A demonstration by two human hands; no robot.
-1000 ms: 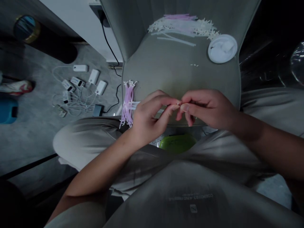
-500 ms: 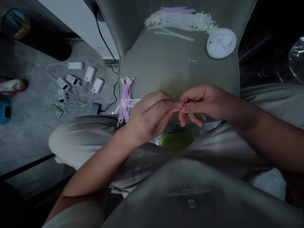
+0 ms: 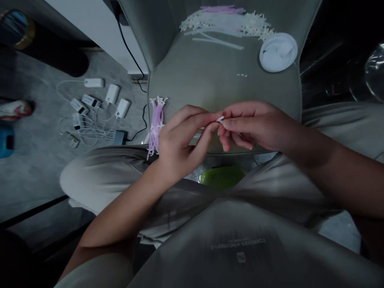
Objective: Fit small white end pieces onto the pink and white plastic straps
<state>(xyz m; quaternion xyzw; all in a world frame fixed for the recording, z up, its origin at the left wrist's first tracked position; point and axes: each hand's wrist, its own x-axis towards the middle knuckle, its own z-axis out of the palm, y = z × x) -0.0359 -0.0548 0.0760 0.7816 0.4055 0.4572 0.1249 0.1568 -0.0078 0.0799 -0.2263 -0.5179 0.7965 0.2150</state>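
My left hand (image 3: 183,140) and my right hand (image 3: 255,126) meet fingertip to fingertip above the front of the chair seat. Between them sits a small white piece (image 3: 220,119), its exact shape too small to make out. The right thumb and index finger pinch it from one side; the left thumb and index finger close on its other side. Beyond the left hand lies a bundle of purple sticks (image 3: 156,126) with white branched ends. A few white sticks (image 3: 197,136) show partly beneath the left hand.
At the back of the grey chair seat (image 3: 192,72) lies a pile of pale and purple sticks (image 3: 225,24). A white dish (image 3: 278,52) with white contents stands at its right. Tiny white bits (image 3: 241,75) lie mid-seat. White devices with cables (image 3: 93,108) cover the floor at left.
Both hands have shifted slightly left and up. The left thumb and index finger have parted a little, and the white piece between the fingertips now shows clearly.
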